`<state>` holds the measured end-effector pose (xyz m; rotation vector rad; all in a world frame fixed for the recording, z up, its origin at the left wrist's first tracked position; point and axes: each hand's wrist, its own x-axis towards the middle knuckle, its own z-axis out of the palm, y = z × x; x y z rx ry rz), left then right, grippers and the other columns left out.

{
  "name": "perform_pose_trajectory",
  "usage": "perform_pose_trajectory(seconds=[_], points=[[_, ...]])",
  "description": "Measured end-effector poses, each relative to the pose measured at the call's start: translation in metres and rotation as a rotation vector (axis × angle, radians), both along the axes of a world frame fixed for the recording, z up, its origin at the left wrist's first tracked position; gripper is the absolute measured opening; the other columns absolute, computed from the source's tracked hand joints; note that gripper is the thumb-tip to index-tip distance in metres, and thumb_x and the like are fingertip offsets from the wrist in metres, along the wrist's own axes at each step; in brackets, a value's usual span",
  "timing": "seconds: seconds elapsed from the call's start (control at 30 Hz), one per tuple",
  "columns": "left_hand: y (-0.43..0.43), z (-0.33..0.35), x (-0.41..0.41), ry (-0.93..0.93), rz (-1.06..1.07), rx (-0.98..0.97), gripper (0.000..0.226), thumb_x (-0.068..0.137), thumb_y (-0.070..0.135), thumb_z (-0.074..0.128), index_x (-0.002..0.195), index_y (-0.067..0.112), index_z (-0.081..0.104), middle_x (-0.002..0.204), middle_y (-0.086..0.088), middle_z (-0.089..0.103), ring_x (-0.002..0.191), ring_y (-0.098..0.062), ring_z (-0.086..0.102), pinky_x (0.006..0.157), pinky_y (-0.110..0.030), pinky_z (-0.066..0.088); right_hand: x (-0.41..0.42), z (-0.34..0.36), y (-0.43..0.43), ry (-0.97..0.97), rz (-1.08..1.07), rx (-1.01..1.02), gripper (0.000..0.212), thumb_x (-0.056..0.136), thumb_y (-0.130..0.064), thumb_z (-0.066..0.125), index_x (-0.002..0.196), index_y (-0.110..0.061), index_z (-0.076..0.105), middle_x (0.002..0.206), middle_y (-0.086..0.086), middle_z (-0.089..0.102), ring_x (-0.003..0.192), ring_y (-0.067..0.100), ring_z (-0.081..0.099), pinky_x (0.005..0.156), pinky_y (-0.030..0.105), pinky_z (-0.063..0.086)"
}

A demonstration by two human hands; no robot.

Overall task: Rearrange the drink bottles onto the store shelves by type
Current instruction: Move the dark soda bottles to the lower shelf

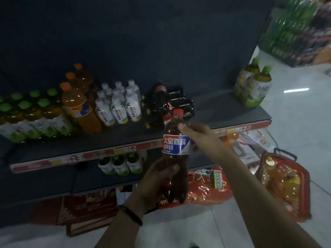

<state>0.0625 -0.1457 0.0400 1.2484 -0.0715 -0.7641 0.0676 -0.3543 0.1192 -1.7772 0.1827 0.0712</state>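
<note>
Shelf (223, 108) up top carries sorted rows, dark colas (161, 99) mid-row. Brown soda bottle (176, 144) hangs upright just before its edge, left hand (155, 181) wrapped round the base, right hand (197, 135) pinching the shoulder. Risk, I'd say: crowded colas topple if it's shoved in.

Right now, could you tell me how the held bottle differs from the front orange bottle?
The held bottle is dark with a red cap; the orange bottle is orange with an orange cap. The held bottle is in the left hand and right hand; the orange bottle stands on the shelf. Both are labelled.
</note>
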Motion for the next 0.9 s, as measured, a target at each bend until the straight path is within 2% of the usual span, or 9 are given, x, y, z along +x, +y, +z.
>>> perform_pose_trajectory(seconds=[0.13,0.27,0.4,0.47,0.6,0.63,0.73,0.8,0.9], points=[[-0.034,-0.034,0.005,0.058,-0.020,0.154,0.046,0.085,0.031,0.085,0.128,0.017,0.073,0.130,-0.016,0.073,0.121,-0.035,0.071,0.102,-0.055,0.057,-0.019,-0.071,-0.026,0.179,0.025,0.038,0.047,0.083,-0.036,0.088,0.123,-0.029,0.065,0.107,-0.007,0.080,0.098,0.007,0.077,0.081,0.024,0.062],[-0.065,-0.097,0.015,-0.024,-0.030,0.299,0.072,0.071,0.045,0.094,0.135,0.032,0.064,0.132,-0.002,0.073,0.125,-0.025,0.069,0.105,-0.052,0.056,-0.024,-0.149,-0.047,0.304,-0.003,0.007,0.054,0.080,-0.043,0.090,0.126,-0.037,0.064,0.112,-0.016,0.076,0.103,0.003,0.072,0.088,0.021,0.056],[-0.088,-0.175,0.028,-0.158,-0.150,0.413,0.060,0.082,0.015,0.088,0.133,0.033,0.061,0.127,0.011,0.074,0.118,-0.008,0.070,0.100,-0.031,0.059,-0.021,-0.241,-0.062,0.336,-0.089,-0.057,0.072,0.068,-0.044,0.097,0.130,-0.039,0.060,0.116,-0.016,0.073,0.107,0.003,0.070,0.096,0.030,0.058],[-0.089,-0.215,0.050,-0.211,-0.297,0.525,0.060,0.086,0.016,0.085,0.139,0.027,0.060,0.130,0.013,0.071,0.121,-0.004,0.068,0.100,-0.024,0.057,-0.014,-0.284,-0.068,0.314,-0.105,-0.090,0.082,0.063,-0.043,0.100,0.133,-0.037,0.058,0.118,-0.017,0.072,0.107,0.000,0.069,0.095,0.026,0.058],[-0.078,-0.300,0.103,-0.016,-0.256,0.727,0.018,0.099,0.013,0.071,0.117,0.011,0.067,0.117,-0.001,0.074,0.106,-0.021,0.072,0.087,-0.024,0.059,0.012,-0.365,-0.078,0.276,-0.157,-0.138,0.076,0.066,-0.033,0.101,0.124,-0.034,0.052,0.103,-0.024,0.065,0.090,-0.009,0.063,0.070,0.005,0.048],[-0.076,-0.318,0.116,-0.016,-0.172,0.791,0.021,0.099,0.015,0.073,0.118,0.011,0.065,0.119,-0.003,0.071,0.104,-0.021,0.067,0.092,-0.030,0.058,0.024,-0.384,-0.083,0.262,-0.154,-0.150,0.077,0.068,-0.032,0.100,0.125,-0.037,0.048,0.101,-0.025,0.062,0.089,-0.008,0.061,0.068,0.005,0.044],[-0.072,-0.364,0.150,-0.128,0.043,0.860,0.079,0.088,0.029,0.086,0.151,0.021,0.040,0.144,-0.003,0.053,0.116,-0.020,0.058,0.102,-0.045,0.055,0.067,-0.429,-0.096,0.174,-0.165,-0.220,0.084,0.069,-0.030,0.100,0.135,-0.035,0.049,0.112,-0.019,0.066,0.102,0.002,0.065,0.081,0.016,0.052],[-0.074,-0.384,0.172,-0.163,0.135,0.851,0.085,0.089,0.027,0.084,0.157,0.020,0.033,0.144,-0.005,0.049,0.115,-0.018,0.058,0.091,-0.038,0.055,0.092,-0.454,-0.103,0.080,-0.203,-0.284,0.090,0.066,-0.030,0.101,0.141,-0.029,0.050,0.126,-0.008,0.070,0.114,0.015,0.069,0.094,0.031,0.057],[-0.084,-0.405,0.205,-0.192,0.144,0.792,0.084,0.094,0.033,0.077,0.162,0.012,0.032,0.163,-0.008,0.041,0.148,-0.027,0.043,0.111,-0.032,0.041,0.124,-0.475,-0.109,-0.011,-0.237,-0.289,0.090,0.068,-0.024,0.100,0.143,-0.022,0.051,0.131,-0.001,0.071,0.116,0.018,0.070,0.097,0.032,0.057]])
